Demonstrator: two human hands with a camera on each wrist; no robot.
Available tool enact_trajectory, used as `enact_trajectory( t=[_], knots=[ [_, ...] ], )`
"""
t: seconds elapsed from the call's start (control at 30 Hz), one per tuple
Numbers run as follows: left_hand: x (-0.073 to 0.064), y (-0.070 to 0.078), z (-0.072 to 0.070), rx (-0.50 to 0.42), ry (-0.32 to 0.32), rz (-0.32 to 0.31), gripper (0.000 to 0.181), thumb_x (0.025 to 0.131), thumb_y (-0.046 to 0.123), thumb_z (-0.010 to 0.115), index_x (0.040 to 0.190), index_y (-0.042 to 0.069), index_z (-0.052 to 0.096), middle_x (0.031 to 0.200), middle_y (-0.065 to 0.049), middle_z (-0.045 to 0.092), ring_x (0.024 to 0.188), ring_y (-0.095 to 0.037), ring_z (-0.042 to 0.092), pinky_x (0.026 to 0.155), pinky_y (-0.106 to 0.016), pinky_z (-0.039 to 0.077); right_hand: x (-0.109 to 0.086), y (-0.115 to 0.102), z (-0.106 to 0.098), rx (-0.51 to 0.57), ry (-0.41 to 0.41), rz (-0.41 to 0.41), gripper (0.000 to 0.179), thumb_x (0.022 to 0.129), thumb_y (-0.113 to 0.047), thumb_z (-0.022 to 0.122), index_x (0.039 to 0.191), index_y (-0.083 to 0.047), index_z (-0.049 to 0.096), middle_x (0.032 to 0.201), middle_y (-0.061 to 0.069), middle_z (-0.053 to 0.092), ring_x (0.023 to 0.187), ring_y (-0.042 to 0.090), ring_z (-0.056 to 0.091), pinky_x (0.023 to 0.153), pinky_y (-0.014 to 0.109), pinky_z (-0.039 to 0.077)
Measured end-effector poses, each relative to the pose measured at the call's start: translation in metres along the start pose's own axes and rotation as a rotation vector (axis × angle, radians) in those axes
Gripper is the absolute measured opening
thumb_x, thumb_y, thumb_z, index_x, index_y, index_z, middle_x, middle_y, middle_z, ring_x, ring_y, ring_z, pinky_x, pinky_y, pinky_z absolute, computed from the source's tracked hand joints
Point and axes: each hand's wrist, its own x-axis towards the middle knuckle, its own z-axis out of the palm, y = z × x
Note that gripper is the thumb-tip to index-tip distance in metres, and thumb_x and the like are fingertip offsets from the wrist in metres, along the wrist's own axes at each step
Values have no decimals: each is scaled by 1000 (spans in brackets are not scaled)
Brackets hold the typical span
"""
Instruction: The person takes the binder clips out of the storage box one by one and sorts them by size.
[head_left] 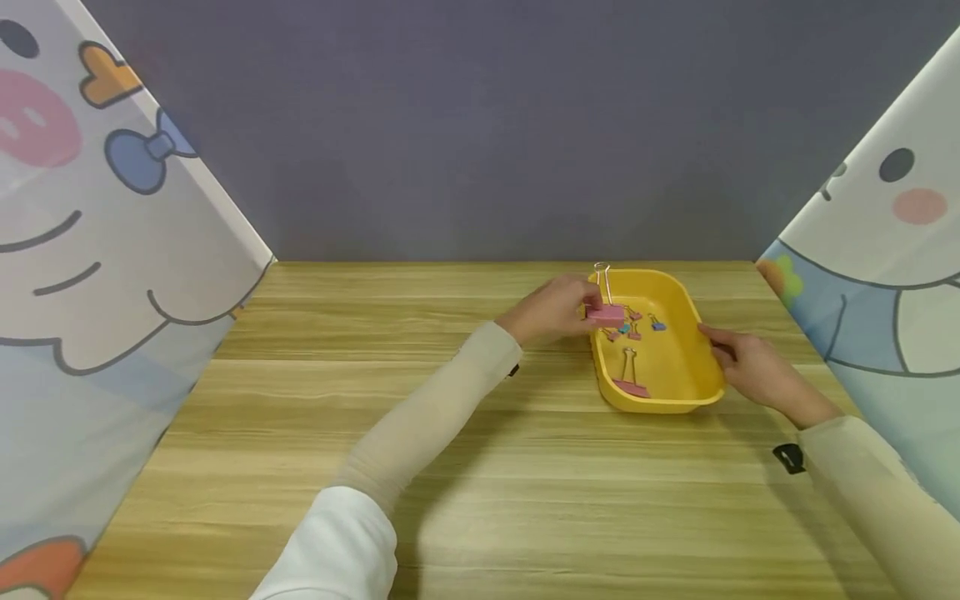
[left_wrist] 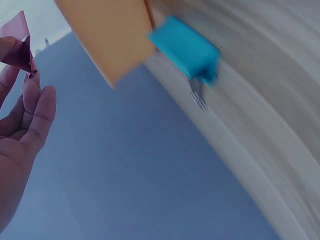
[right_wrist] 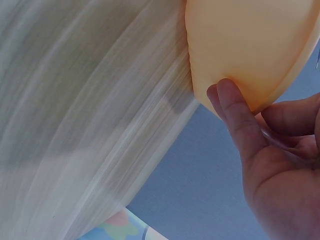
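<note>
In the head view my left hand (head_left: 555, 310) pinches a large pink binder clip (head_left: 606, 316) over the left rim of a yellow tray (head_left: 678, 375), its wire handles pointing up. The left wrist view catches the same pink clip (left_wrist: 20, 37) between thumb and fingers. My right hand (head_left: 753, 367) grips the tray's right rim, fingers against the outer wall in the right wrist view. Inside the tray lie another large pink binder clip (head_left: 632, 388), a small blue one (head_left: 657, 326) and several small pink and teal ones.
A teal binder clip (left_wrist: 185, 47) lies on the wooden table (head_left: 480, 500) beside the tray's outer wall in the left wrist view. Behind the table rises a dark grey panel (head_left: 480, 133). Cartoon-printed panels (head_left: 112, 275) flank both sides.
</note>
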Motion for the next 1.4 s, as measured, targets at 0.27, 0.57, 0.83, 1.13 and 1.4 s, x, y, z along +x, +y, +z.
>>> enact_trajectory(
  t=[0.27, 0.57, 0.83, 1.13, 1.4],
  knots=[
    [-27, -40, -22, -62, 57, -66, 17, 84, 22, 73, 97, 12, 68, 93, 4, 64, 87, -18, 55, 77, -27, 43, -2, -1, -1, -4, -5, -6, 39, 94, 2, 48, 131, 15, 44, 120, 38, 49, 81, 32, 55, 66, 41, 44],
    [-49, -77, -23, -69, 24, -178, 18, 85, 17, 70, 101, 8, 69, 98, 0, 65, 94, -23, 58, 81, -29, 45, -2, 0, -3, 8, -8, 8, 39, 94, 3, 46, 131, 15, 43, 117, 40, 50, 63, 21, 46, 54, 29, 38],
    [-54, -93, -10, -53, -56, -240, 18, 87, 18, 70, 103, 11, 68, 98, 1, 64, 89, -15, 56, 77, -27, 46, -2, -1, -2, 5, 3, -2, 39, 93, 4, 47, 130, 16, 44, 115, 39, 52, 65, 22, 48, 54, 29, 39],
    [-61, -103, 0, -73, -96, -220, 19, 86, 18, 71, 103, 11, 69, 97, 2, 64, 84, -9, 56, 74, -24, 47, -2, -1, -1, 5, -4, 5, 39, 95, 3, 46, 132, 15, 43, 114, 40, 52, 58, 19, 43, 51, 29, 36],
    [-59, -105, 7, -83, -195, -265, 10, 86, 13, 70, 95, 13, 69, 89, 4, 64, 82, -12, 57, 72, -26, 47, -2, -1, -1, -6, 2, 4, 39, 95, 2, 47, 132, 14, 43, 113, 39, 53, 60, 20, 46, 52, 30, 37]
  ],
)
